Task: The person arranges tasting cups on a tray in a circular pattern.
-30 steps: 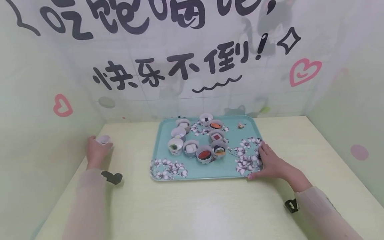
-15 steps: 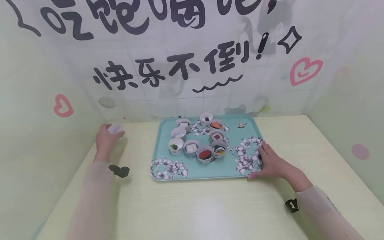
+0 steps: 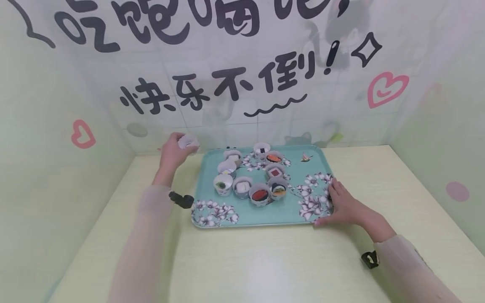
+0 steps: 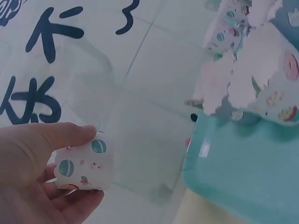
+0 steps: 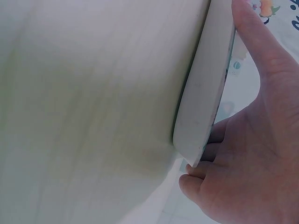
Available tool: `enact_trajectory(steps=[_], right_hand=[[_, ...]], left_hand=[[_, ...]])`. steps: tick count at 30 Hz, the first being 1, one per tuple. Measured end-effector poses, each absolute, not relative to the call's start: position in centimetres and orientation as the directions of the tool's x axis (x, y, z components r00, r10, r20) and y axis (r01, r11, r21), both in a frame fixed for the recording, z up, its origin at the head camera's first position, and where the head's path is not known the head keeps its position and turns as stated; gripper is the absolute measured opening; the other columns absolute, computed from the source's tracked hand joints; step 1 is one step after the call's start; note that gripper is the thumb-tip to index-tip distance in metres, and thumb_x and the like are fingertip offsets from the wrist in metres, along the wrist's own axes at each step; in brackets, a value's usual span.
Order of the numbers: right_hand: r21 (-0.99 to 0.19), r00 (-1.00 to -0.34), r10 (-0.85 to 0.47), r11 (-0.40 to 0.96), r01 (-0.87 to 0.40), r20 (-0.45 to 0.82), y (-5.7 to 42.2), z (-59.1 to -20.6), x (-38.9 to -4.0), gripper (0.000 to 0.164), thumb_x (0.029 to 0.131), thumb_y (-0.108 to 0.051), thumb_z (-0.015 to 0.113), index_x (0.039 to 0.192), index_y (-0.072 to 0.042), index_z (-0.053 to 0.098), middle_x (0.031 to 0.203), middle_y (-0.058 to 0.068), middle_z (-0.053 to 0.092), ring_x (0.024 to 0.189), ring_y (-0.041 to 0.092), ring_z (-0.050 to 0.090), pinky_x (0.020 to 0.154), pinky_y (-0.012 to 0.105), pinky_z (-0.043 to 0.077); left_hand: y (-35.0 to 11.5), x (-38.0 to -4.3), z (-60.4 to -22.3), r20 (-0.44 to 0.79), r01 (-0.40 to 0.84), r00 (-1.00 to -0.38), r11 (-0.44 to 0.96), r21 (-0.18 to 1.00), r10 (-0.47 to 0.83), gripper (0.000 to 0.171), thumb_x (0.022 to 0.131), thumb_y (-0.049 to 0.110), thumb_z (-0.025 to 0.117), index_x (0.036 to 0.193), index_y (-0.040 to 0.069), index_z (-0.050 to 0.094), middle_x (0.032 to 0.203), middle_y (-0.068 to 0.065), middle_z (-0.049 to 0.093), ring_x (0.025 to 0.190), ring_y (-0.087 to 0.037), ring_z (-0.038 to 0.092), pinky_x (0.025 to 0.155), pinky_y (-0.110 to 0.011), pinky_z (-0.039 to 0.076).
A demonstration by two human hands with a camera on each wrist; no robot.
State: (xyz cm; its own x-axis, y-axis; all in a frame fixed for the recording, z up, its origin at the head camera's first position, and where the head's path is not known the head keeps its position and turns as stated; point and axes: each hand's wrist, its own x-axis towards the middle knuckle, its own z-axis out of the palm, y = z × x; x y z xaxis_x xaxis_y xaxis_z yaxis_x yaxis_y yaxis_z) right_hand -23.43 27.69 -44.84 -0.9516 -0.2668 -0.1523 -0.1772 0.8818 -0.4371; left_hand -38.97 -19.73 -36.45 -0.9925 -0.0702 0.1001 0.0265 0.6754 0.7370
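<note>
My left hand pinches a small patterned paper baking cup between thumb and fingers. It is raised off the table, just left of the tray's back left corner. The cup's outside has green and pink prints in the left wrist view. A turquoise tray with flower prints lies on the table, bearing several similar paper cups in a rough ring, with sushi-like pieces such as one with a red top. My right hand holds the tray's front right corner, thumb at the front edge, fingers along the right side.
The pale wooden table runs back to a white wall with black lettering and pink hearts. Side panels close off the left and right. Dark straps hang at both wrists.
My left hand has lifted the paper cup and carried it from the far left of the table rightwards and back, to near the tray. The right hand and tray stay put.
</note>
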Motion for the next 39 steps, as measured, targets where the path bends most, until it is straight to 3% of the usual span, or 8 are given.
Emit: enact_trajectory(steps=[19,28,39], right_hand=[[-0.433,-0.952,-0.260,0.886,-0.168,-0.162,27.8,-44.9,-23.4,0.141,0.066,-0.062,0.084,0.149,0.022,0.007,0.157,0.043,-0.004,0.146,0.060,0.001,0.118,0.068,0.015],[-0.428,-0.950,-0.273,0.884,-0.185,-0.153,27.9,-44.9,-23.5,0.140,0.066,-0.061,0.084,0.149,0.022,0.007,0.157,0.043,-0.004,0.146,0.060,0.001,0.118,0.068,0.015],[-0.430,-0.948,-0.274,0.884,-0.184,-0.159,28.1,-45.1,-23.7,0.142,0.066,-0.064,0.083,0.149,0.022,0.007,0.157,0.043,-0.005,0.146,0.059,0.000,0.118,0.068,0.014]], left_hand=[[-9.6,-40.2,-36.3,0.117,0.176,-0.984,0.673,0.719,0.132,0.062,0.090,0.025,0.073,0.142,0.006,0.044,0.144,-0.017,0.052,0.130,-0.033,0.050,0.112,-0.048,0.043],[-6.9,-41.1,-37.5,0.057,0.166,-0.983,0.698,0.697,0.176,0.064,0.089,0.028,0.074,0.142,0.008,0.045,0.150,-0.014,0.048,0.136,-0.031,0.047,0.115,-0.046,0.041],[-4.6,-41.4,-38.8,-0.030,0.185,-0.971,0.829,0.528,0.236,0.057,0.087,0.034,0.076,0.135,0.016,0.052,0.136,-0.006,0.060,0.117,-0.025,0.056,0.103,-0.044,0.049]])
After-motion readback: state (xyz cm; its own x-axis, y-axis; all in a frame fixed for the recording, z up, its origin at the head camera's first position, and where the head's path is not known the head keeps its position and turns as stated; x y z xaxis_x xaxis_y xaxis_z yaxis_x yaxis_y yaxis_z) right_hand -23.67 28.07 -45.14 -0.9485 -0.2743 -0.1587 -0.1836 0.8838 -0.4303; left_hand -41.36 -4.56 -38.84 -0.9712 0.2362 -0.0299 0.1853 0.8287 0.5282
